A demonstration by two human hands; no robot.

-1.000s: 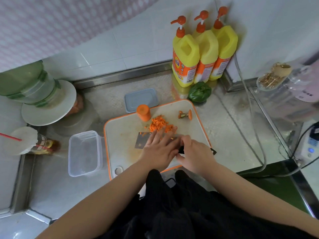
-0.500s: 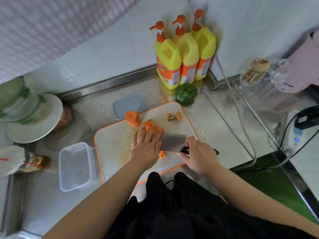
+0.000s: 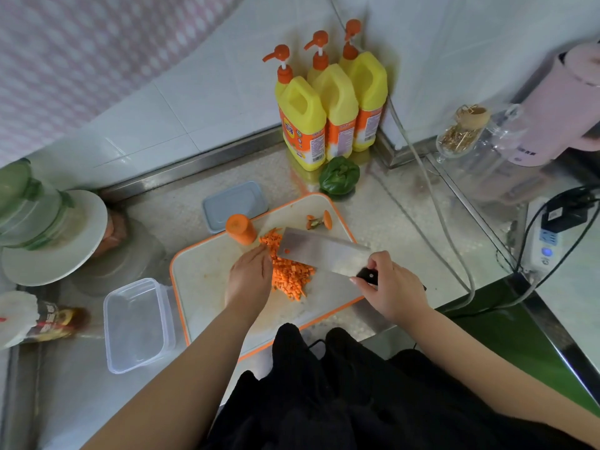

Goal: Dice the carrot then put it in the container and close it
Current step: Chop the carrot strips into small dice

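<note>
A pile of diced carrot (image 3: 289,274) lies in the middle of the white, orange-rimmed cutting board (image 3: 201,280). An uncut carrot stub (image 3: 241,228) stands upright at the board's far left edge, and carrot-top scraps (image 3: 319,220) lie at its far right corner. My right hand (image 3: 388,285) grips the black handle of a cleaver (image 3: 319,250), whose flat blade is tilted over the far side of the pile. My left hand (image 3: 248,277) rests with straight fingers against the pile's left side. The clear container (image 3: 134,324) sits left of the board, and its blue-grey lid (image 3: 235,206) lies behind the board.
Three yellow pump bottles (image 3: 328,108) and a green pepper (image 3: 339,178) stand behind the board. A plate with a green jar (image 3: 48,228) is at the left, and a cup with a packet (image 3: 35,318) below it. Cables, a power strip (image 3: 545,245) and a pink kettle (image 3: 565,102) are on the right.
The cleaver has swung from the board's left part to the far side of the carrot pile. My left hand has moved off the pile to its left side, and the dice now lie gathered.
</note>
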